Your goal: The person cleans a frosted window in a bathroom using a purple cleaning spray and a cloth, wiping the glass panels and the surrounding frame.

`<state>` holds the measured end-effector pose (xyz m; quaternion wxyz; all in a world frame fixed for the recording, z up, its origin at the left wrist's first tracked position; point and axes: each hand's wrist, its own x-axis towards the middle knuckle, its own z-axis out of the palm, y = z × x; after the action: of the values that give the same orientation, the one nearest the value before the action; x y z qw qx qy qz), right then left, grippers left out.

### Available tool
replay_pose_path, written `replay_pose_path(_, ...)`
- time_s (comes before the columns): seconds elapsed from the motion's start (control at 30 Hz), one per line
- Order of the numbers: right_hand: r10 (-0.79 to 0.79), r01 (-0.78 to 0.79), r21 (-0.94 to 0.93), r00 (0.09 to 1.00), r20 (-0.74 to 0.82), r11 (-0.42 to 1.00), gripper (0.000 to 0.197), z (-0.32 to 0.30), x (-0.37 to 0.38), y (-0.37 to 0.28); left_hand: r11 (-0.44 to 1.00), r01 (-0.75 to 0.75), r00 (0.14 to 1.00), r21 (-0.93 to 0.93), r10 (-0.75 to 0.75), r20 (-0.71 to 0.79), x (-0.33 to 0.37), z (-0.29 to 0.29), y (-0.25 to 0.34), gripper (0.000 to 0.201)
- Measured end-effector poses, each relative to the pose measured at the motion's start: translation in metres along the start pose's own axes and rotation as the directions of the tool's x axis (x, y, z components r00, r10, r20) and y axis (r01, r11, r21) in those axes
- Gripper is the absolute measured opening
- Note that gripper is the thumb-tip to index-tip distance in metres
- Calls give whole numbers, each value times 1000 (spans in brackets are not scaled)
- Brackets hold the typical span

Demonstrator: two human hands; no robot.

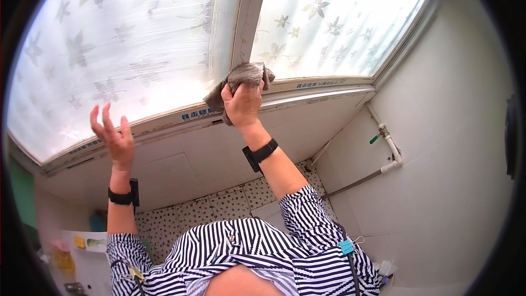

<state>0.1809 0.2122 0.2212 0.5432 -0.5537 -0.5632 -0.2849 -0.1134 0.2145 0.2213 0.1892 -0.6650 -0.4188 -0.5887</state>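
Note:
Bunched in my right hand (245, 105) is a grey-brown cleaning cloth (253, 72). The cloth presses against the lower end of the upright frame bar (249, 22) between two window panes, where it meets the bottom rail. My left hand (115, 140) is raised in front of the lower part of the left pane (131, 38), fingers spread and holding nothing. Whether its fingertips touch the glass, I cannot tell. Pale streaks run over the left pane's leaf-patterned surface. The right pane (339, 22) carries the same leaf pattern.
A white pipe with a green-handled valve (378, 136) runs along the right wall (438, 148). Below the window ledge lies a spotted tile floor (186, 216). At lower left stands a white shelf or cabinet (96, 263) with small items, including a yellow bottle (64, 260).

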Motion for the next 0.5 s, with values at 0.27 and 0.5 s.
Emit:
replay_pose_path(0.27,-74,-56,298,911,407,953,27,-71,-6,103,959,-277,944,-57,283,170,30,93,194,43)
replay_pose_path(0.5,-293,310,379,950,-105,872,24,-132,161,167,952,-288,906,100,238,349,10,145,258,55)
